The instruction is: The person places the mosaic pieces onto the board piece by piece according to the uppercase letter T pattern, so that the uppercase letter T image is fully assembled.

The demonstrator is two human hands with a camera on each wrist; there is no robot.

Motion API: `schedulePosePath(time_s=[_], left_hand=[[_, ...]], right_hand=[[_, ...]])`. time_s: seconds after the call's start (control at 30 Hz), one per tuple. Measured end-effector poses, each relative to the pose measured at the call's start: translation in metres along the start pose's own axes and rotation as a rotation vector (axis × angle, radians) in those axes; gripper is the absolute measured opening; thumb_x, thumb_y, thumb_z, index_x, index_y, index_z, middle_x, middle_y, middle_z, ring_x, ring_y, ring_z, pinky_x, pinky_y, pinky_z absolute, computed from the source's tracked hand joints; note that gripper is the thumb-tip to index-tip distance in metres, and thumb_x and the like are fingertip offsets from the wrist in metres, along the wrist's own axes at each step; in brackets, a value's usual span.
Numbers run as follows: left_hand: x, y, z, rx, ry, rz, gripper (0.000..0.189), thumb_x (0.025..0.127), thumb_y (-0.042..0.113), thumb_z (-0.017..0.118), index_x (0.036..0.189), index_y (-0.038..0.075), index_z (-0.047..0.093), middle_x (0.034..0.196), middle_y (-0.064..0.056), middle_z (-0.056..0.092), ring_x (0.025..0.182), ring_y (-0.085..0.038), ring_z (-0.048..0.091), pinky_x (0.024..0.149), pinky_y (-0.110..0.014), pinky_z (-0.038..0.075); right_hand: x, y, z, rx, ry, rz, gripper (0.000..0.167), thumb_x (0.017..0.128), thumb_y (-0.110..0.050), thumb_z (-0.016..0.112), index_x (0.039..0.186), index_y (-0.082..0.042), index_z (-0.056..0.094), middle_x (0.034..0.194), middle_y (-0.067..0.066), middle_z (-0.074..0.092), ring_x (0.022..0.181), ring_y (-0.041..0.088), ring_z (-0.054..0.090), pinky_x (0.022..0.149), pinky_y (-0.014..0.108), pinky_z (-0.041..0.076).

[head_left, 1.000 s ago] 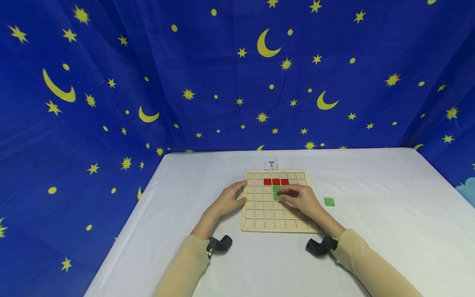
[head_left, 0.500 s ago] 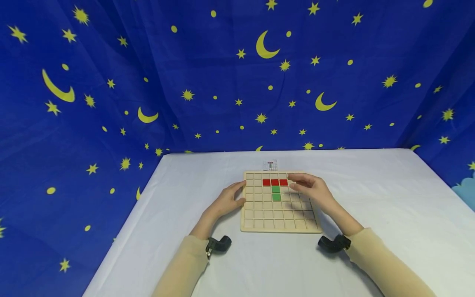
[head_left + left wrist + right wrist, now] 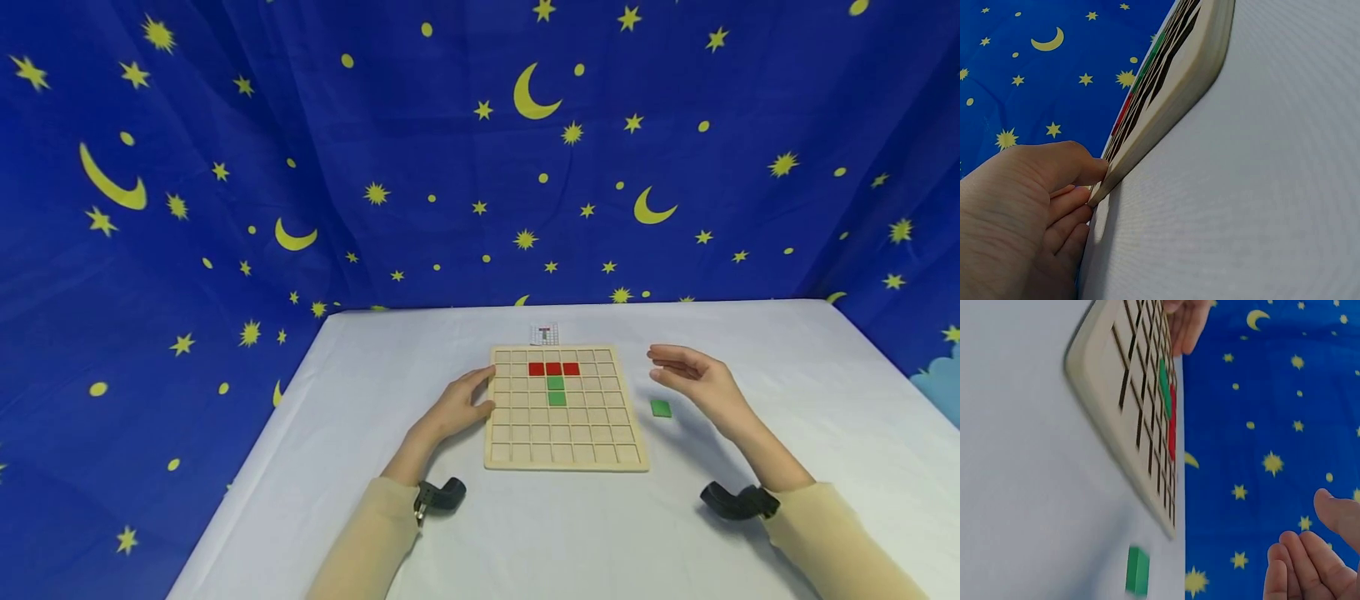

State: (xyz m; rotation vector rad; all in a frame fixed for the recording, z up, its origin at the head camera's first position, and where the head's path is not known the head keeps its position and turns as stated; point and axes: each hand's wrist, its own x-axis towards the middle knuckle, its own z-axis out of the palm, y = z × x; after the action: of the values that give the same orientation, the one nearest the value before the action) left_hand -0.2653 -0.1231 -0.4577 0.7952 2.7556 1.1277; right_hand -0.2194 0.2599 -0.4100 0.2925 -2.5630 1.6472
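Note:
A light wooden grid board (image 3: 521, 435) lies on the white table. Three red tiles (image 3: 553, 369) form a row near its far side, and two green tiles (image 3: 557, 391) run down from the middle one. Thumb and fingertips of my left hand (image 3: 452, 407) rest against the board's left edge, the fingers spread along it. My right hand (image 3: 705, 387) hovers to the right of the board with bent, parted fingers and nothing between them. Just below its fingertips in the head view lies a loose green tile (image 3: 661, 408) on the cloth; the right wrist view shows this tile (image 3: 1137, 571) beside the board.
A small printed card (image 3: 544, 335) with a T-shaped pattern lies behind the board. Dark wrist mounts (image 3: 738, 502) sit at both sleeves. A blue curtain (image 3: 420, 150) with yellow stars and moons hangs behind and beside the table.
My right hand has lifted off the green tiles on the board and moved right, out past the board's edge, near the loose green tile. My left hand stays at the edge.

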Motion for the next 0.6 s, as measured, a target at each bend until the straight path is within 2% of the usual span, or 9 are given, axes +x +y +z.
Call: schedulePosePath(time_s=[0.13, 0.23, 0.37, 0.47, 0.6], left_hand=[[0.0, 0.0, 0.0, -0.002, 0.001, -0.007, 0.063, 0.088, 0.011, 0.063, 0.143, -0.001, 0.036, 0.143, -0.017, 0.04, 0.134, -0.03, 0.034, 0.111, -0.039, 0.026], [-0.001, 0.0, 0.0, -0.001, 0.004, -0.004, 0.062, 0.088, 0.011, 0.063, 0.143, -0.002, 0.036, 0.143, -0.017, 0.041, 0.134, -0.03, 0.034, 0.111, -0.039, 0.027], [-0.001, -0.001, 0.001, -0.002, 0.005, -0.002, 0.062, 0.088, 0.011, 0.063, 0.143, -0.002, 0.036, 0.143, -0.017, 0.041, 0.134, -0.03, 0.034, 0.111, -0.039, 0.027], [0.0, -0.001, 0.001, -0.005, 0.004, -0.001, 0.062, 0.088, 0.011, 0.063, 0.143, -0.002, 0.036, 0.143, -0.017, 0.041, 0.134, -0.03, 0.034, 0.111, -0.039, 0.027], [0.0, -0.001, 0.001, -0.004, 0.003, 0.001, 0.063, 0.088, 0.011, 0.063, 0.143, -0.001, 0.036, 0.143, -0.016, 0.041, 0.134, -0.029, 0.034, 0.111, -0.039, 0.027]], right_hand=[[-0.007, 0.008, -0.01, -0.041, 0.016, 0.029, 0.055, 0.09, -0.033, 0.064, 0.134, -0.002, 0.05, 0.131, 0.016, 0.054, 0.109, 0.008, 0.056, 0.082, 0.01, 0.046], [-0.012, 0.016, -0.013, -0.064, 0.017, 0.051, 0.056, 0.09, -0.033, 0.065, 0.134, -0.002, 0.05, 0.131, 0.017, 0.053, 0.106, 0.002, 0.056, 0.081, 0.009, 0.046], [-0.018, 0.03, -0.013, -0.094, 0.016, 0.032, 0.05, 0.09, -0.027, 0.065, 0.132, -0.001, 0.053, 0.127, 0.019, 0.056, 0.102, -0.001, 0.057, 0.08, 0.008, 0.046], [-0.021, 0.039, -0.011, -0.128, 0.015, -0.005, 0.046, 0.09, -0.023, 0.066, 0.129, -0.001, 0.056, 0.123, 0.019, 0.059, 0.101, 0.002, 0.058, 0.08, 0.008, 0.046], [-0.024, 0.048, -0.01, -0.197, 0.01, -0.014, 0.046, 0.088, -0.026, 0.068, 0.126, -0.001, 0.058, 0.12, 0.017, 0.061, 0.102, 0.012, 0.06, 0.079, 0.007, 0.045]])
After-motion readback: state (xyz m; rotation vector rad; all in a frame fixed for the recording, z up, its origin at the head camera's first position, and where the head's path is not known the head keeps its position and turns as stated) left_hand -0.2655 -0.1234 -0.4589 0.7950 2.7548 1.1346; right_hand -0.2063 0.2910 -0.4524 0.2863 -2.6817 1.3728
